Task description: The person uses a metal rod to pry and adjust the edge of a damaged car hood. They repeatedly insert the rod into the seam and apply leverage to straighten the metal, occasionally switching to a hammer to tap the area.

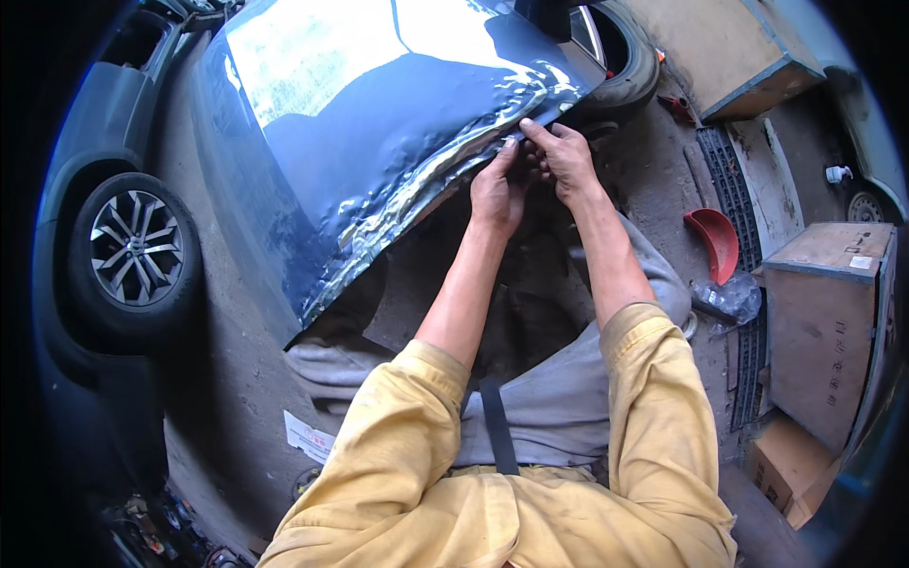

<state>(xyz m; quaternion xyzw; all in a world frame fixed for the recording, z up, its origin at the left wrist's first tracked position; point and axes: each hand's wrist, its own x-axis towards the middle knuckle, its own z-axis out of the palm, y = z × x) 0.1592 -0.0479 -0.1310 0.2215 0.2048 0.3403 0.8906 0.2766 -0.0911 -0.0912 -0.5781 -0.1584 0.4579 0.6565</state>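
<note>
- Dusty floor (248,409) is stretching around the work, with a dark car (106,118) standing along the left side and its spoked wheel (138,244) showing.
- Toward the upper right, a wooden crate (705,47) is sitting beside a loose tyre (645,68); a second crate (814,327) is standing lower down, near a cardboard box (793,462).
- Between the crates, a red curved piece (717,248) is lying near a clear plastic bag (734,299).
- Ahead of the person, a large blue car panel (365,170) is spreading out, its crumpled near edge facing the body and its upper area reflecting bright light.
- Near the right end of that edge, both hands are working close together.
- Left hand (499,192): its thumb is resting at the panel's edge, fingers curling into shadow.
- Right hand (566,163): its thumb is reaching the edge just to the right, fingers bending downward.
- Shadow is hiding most fingertips, so I cannot tell how far either grip is opening or whether it is pinching the metal.
- Yellow sleeves (393,440) are ending near the elbows, above grey trousers (559,402).
</note>
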